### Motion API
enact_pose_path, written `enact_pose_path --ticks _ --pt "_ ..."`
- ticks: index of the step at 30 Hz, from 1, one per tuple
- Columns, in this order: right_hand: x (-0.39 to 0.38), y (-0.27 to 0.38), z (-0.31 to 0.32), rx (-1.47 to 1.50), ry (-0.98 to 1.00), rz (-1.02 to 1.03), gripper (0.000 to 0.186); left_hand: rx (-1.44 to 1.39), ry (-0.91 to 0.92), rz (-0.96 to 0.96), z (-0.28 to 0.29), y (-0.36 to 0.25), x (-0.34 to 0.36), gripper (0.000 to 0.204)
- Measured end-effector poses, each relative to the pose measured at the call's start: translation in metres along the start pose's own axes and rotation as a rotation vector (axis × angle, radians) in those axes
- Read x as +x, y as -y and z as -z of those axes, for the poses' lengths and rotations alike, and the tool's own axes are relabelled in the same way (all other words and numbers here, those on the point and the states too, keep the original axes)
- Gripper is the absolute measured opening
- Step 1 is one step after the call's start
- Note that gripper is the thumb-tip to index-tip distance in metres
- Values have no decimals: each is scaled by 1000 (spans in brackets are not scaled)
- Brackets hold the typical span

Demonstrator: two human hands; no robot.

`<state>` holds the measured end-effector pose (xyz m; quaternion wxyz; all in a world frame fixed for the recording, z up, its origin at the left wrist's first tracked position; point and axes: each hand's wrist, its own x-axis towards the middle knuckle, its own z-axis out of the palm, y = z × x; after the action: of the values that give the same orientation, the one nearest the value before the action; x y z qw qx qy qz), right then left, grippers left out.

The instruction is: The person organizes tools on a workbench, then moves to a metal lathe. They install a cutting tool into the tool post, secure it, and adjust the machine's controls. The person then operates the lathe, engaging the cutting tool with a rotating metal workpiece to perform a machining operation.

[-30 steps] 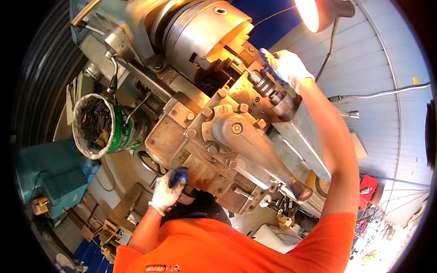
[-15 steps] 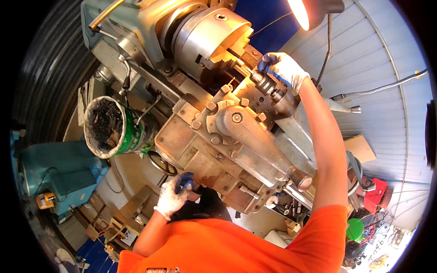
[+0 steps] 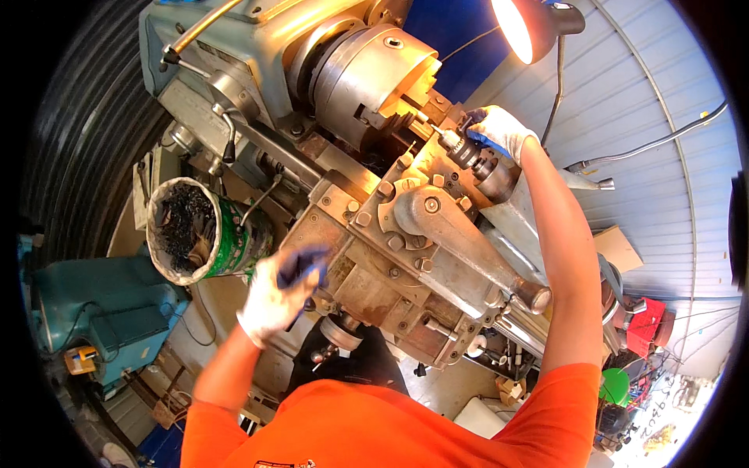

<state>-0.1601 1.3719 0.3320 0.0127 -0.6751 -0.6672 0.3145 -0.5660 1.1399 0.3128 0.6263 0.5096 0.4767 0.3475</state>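
Note:
My right hand point(image 3: 501, 134), in a white glove with blue palm side, is closed against the far side of a drill chuck point(image 3: 460, 148). A small dark bar shows at its fingertips, too little to name. The drill chuck sits in the lathe's tailstock point(image 3: 499, 183), its thin bit pointing toward the workpiece end point(image 3: 422, 116) at the large lathe chuck point(image 3: 367, 70). My left hand point(image 3: 279, 292), gloved alike, is smeared by motion in front of the carriage's left side. Its fingers look bent, but any grip is unclear. Close below it is a round metal handwheel point(image 3: 341, 332).
A lit lamp point(image 3: 521, 31) hangs over the work. The tool post handle point(image 3: 476, 253) juts across the carriage between my arms. A bucket of dark metal chips point(image 3: 186, 230) stands left. A teal machine point(image 3: 101, 312) is at far left, a corrugated wall point(image 3: 663, 156) at right.
My left hand has moved up and slightly left, uncovering the round handwheel near my body. My right hand stays at the drill chuck. The whole view has shifted a little.

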Motion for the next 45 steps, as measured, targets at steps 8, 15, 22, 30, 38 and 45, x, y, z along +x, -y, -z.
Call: enact_pose_path --ticks 8,15,22,30,38,45 --pt "-19 15 -9 -661 -521 262 27 1481 165 -908 -76 -105 227 24" --pt "-11 -10 11 287 56 124 52 1798 429 -740 -133 -93 290 18" --pt "5 -11 0 425 -41 40 34 1787 418 -769 -132 -74 315 14" --pt "10 -5 6 248 -45 30 8 1723 420 -919 -118 -68 318 12" --pt "8 -6 -1 211 -82 153 23 1735 440 -814 -122 -72 314 11" --pt "17 -10 -12 -142 -207 236 24 1792 368 -710 -127 -64 318 14"
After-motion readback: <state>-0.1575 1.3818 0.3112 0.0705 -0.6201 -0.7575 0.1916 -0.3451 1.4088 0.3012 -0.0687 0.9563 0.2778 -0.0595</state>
